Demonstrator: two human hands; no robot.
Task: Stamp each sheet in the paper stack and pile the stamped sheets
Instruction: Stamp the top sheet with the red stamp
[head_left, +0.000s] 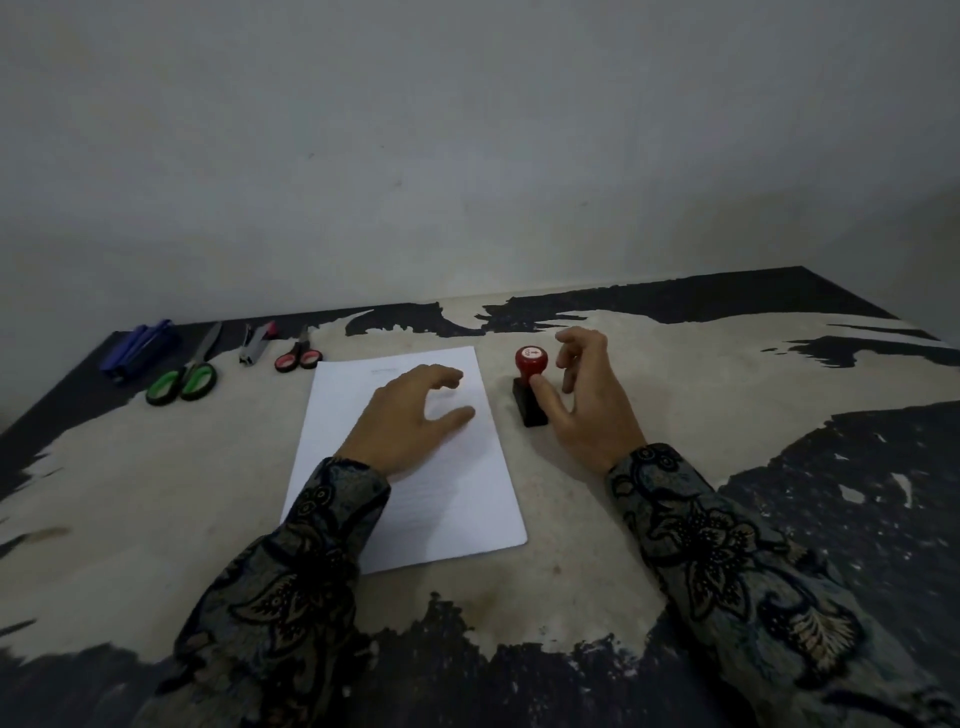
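We judge the first stamping begins: our right hand (587, 400), open, brackets the red-knobbed black rubber stamp (530, 387) without gripping. At nine o'clock, our left hand (410, 415) hovers loosely curled, empty, over the white paper stack (441, 499); next, grip the knob.

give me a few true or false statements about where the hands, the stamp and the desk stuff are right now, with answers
1. The stamp stands upright on the table, to the right of the paper stack. True.
2. The right hand has lifted the stamp over the paper. False: the stamp stands on the table, and the hand is beside it, its thumb at the stamp's handle.
3. The left hand is over the paper stack. True.
4. The green scissors lie on top of the paper. False: they lie on the table, left of the paper.
5. A blue stapler sits at the far left of the table. True.
6. The red scissors are in the left hand. False: they lie on the table beyond the paper.
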